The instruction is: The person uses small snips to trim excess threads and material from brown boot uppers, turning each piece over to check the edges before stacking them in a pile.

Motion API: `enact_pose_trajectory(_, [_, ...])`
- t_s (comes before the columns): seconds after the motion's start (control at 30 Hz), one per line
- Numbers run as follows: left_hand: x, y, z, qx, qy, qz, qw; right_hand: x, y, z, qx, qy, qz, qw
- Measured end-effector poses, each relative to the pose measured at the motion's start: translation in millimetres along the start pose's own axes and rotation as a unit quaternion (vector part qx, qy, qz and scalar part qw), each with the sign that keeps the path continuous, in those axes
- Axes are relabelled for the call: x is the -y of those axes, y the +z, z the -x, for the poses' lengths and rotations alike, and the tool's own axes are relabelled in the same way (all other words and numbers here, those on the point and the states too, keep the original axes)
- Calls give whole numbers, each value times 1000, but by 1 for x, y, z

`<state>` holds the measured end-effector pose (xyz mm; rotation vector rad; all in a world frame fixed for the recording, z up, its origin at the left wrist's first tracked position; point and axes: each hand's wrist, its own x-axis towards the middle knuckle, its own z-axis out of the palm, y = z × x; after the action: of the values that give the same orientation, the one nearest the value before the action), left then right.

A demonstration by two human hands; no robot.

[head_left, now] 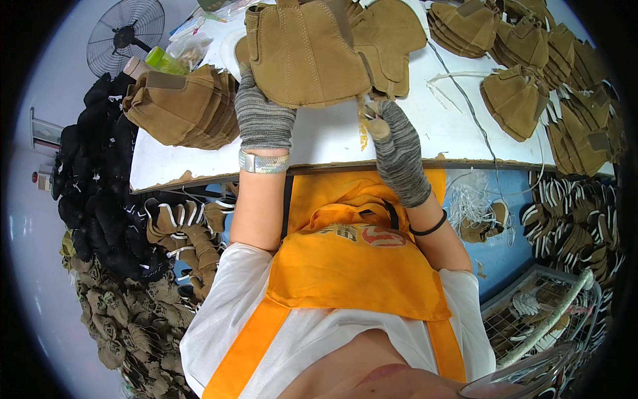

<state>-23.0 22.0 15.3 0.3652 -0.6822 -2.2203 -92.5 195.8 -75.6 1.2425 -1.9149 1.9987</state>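
A brown suede boot upper [302, 56] with stitched seams is held up over the white table. My left hand [262, 113], in a grey knit glove, grips it at its left edge, with the fingers partly hidden behind it. Just below its lower right corner is my right hand [399, 143], gloved the same way with a bare fingertip showing. Its fingers are closed, and a small glint of metal shows at them, too small to name. More brown suede pieces [392, 40] lie behind the held upper, to its right.
Stacked brown uppers [183, 110] stand at the table's left, and more stacks [522, 100] at its right. A dark cord [465, 100] crosses the white table [325, 136]. Below right is a wire basket [512, 312]; piles of black [100, 166] and olive pieces [133, 319] lie left.
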Motion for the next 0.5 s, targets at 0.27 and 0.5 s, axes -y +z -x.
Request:
enact_pose_trajectory(0.27, [-2, -8, -3, -7, -12, 38, 999, 1, 9, -11, -33, -56, 93, 994])
enact_pose_trajectory(0.5, [1, -8, -3, -31, -25, 48, 998, 4, 12, -11, -36, -37, 81, 995])
